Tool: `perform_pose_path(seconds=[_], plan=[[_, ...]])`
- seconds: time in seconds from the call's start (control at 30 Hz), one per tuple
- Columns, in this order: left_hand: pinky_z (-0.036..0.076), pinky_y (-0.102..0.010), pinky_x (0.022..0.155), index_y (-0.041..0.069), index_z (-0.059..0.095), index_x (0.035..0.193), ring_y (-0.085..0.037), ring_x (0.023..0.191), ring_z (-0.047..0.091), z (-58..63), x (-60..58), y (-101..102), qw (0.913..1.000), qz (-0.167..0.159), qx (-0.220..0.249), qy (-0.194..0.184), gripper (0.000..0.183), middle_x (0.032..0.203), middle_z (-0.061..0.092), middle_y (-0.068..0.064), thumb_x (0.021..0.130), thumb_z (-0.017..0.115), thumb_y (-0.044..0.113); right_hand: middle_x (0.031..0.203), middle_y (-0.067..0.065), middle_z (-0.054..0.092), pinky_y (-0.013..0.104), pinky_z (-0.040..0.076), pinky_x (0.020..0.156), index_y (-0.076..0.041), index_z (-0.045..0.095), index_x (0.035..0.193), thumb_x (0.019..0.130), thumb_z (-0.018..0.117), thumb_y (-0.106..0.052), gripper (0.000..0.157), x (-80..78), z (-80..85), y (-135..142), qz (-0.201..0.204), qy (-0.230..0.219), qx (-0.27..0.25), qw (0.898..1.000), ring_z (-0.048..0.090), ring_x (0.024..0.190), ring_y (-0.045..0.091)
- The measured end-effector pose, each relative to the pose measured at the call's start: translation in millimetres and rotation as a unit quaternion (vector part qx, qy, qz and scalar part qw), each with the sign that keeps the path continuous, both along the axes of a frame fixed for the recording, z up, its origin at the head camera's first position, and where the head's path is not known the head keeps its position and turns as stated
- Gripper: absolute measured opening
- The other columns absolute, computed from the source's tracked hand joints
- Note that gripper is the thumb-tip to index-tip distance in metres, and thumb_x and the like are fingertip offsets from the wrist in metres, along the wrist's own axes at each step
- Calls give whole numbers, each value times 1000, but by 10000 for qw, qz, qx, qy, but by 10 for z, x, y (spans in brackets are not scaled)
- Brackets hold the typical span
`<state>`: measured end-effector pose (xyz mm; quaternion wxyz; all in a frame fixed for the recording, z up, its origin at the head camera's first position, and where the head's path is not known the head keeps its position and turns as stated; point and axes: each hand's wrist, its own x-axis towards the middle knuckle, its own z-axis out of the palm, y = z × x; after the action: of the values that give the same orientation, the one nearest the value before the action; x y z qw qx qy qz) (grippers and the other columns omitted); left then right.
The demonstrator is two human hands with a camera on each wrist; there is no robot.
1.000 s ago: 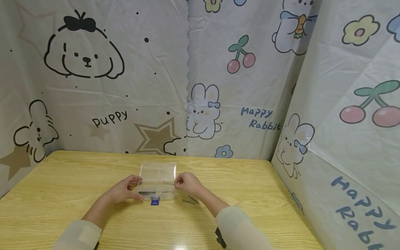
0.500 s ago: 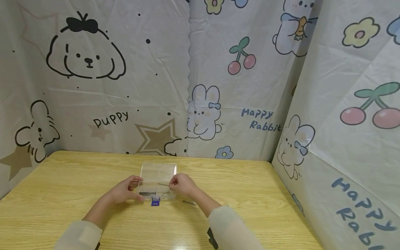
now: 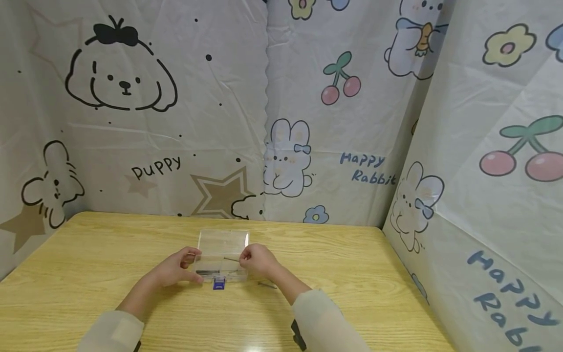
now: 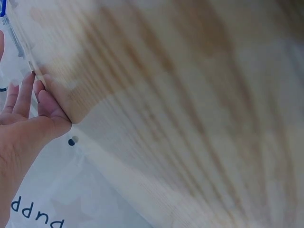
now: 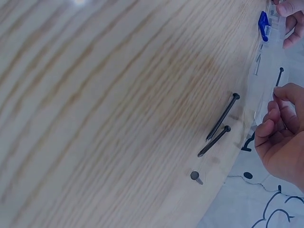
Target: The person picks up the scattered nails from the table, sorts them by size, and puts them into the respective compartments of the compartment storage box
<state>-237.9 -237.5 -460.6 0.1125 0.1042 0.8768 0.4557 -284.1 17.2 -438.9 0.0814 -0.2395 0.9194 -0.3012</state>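
A clear plastic box (image 3: 223,240) stands on the table with its lid raised and a blue latch (image 3: 219,284) at its front. My left hand (image 3: 178,266) grips the box's left end, thumb at the front corner and fingers towards the back. Between thumb and fingertips my right hand (image 3: 258,259) pinches a nail (image 3: 231,259) over the box's right part, its headed end pointing left. Dark nails (image 3: 206,272) lie in the left compartment. In the right wrist view the held nail (image 5: 280,76) shows its head beyond the fingertips.
Three loose nails lie on the wooden table (image 3: 176,313) right of the box, seen in the right wrist view: a long nail (image 5: 223,116), another nail (image 5: 214,141) beside it and a nail (image 5: 195,176) seen head-on. A printed curtain (image 3: 198,122) rises behind the table.
My right hand has moved left with the nail, from the box's right edge to over its inside, then shifted very slightly back right. My left hand keeps its hold on the box.
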Motion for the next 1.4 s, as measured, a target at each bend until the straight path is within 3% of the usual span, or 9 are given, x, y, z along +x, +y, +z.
perform_pose_path(seconds=[0.67,1.17,1.4], plan=[[35,-58,102,-1,37,134,-50,124,38,-11,-4,2,10000,-37,8,-19,79,139,40,-30,74,79,30,71,-5,55,20,38,55,-9,70,87,89,62,-20,13,-19,-14,107,-181,78,-115,9997,44,62,7],[33,-59,103,-2,38,133,-51,124,38,15,12,14,10000,48,10,-15,78,139,41,-30,74,79,29,71,-4,55,22,39,55,-8,68,83,88,63,-19,13,43,21,508,-62,362,-203,9991,44,62,9],[34,-60,102,-1,38,133,-52,123,38,14,8,18,9999,101,-30,-50,78,139,40,-31,74,79,29,72,-1,56,22,38,54,-7,68,84,86,64,-17,11,16,-74,722,-343,238,-50,9991,45,62,10]])
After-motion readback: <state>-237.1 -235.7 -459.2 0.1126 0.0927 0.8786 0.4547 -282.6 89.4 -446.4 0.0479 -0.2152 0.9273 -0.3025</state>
